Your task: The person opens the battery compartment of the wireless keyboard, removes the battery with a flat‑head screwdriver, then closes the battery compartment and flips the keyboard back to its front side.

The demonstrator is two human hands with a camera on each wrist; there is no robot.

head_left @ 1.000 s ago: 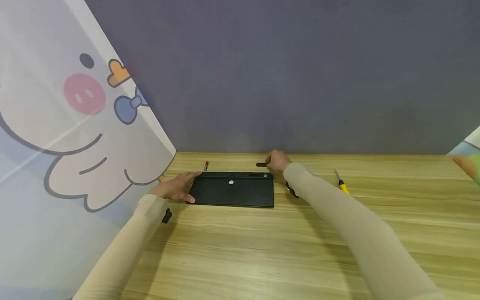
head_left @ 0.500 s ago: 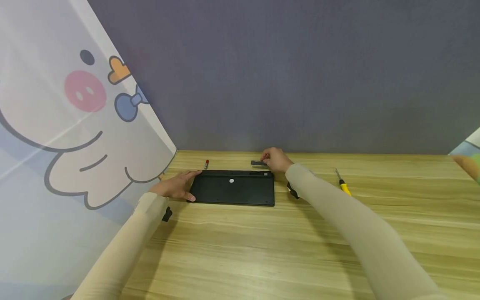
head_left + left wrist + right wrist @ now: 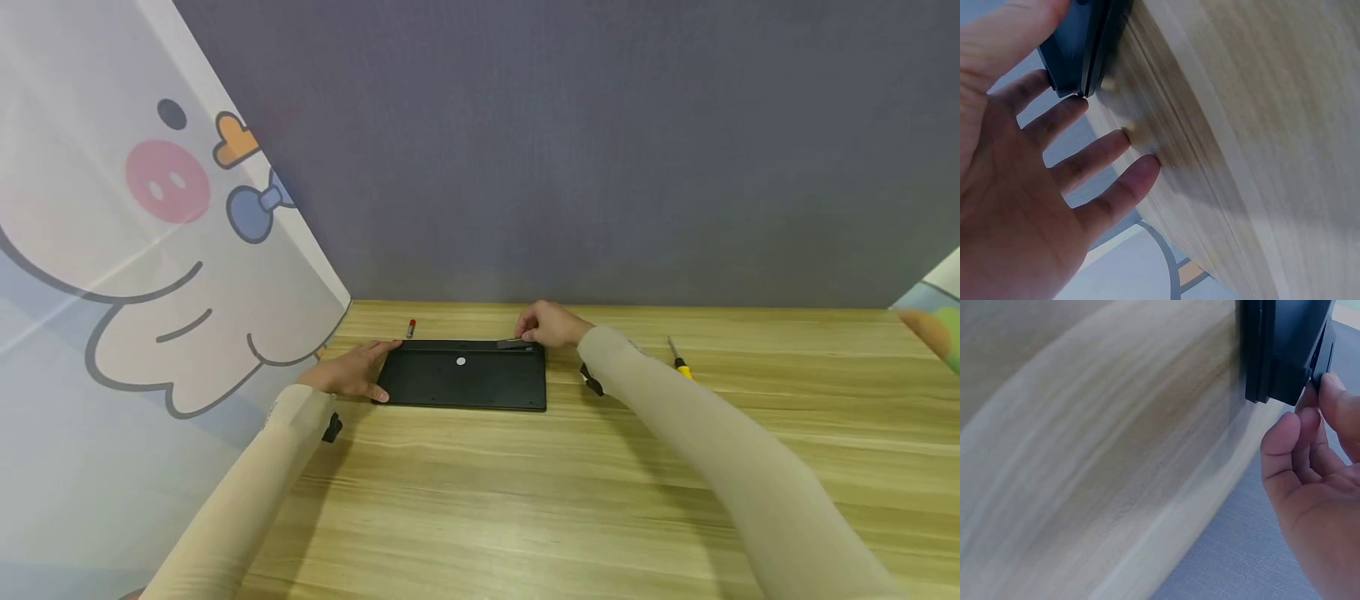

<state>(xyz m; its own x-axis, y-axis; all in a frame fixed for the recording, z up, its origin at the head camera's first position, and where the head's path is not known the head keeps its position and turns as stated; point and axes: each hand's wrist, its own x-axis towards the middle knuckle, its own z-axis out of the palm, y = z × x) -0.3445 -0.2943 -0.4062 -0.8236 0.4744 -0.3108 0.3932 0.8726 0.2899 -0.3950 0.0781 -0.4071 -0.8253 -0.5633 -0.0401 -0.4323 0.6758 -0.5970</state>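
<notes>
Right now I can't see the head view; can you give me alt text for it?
A black keyboard lies face down on a wooden table; the left hand rests flat on its left end, while the right hand holds a small black cover at its far edge.

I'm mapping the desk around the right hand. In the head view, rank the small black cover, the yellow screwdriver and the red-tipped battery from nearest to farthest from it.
1. Small black cover: pinched by the right hand at the keyboard's back edge.
2. Yellow screwdriver: off to the right on the table.
3. Red-tipped battery: far left, behind the keyboard.
</notes>
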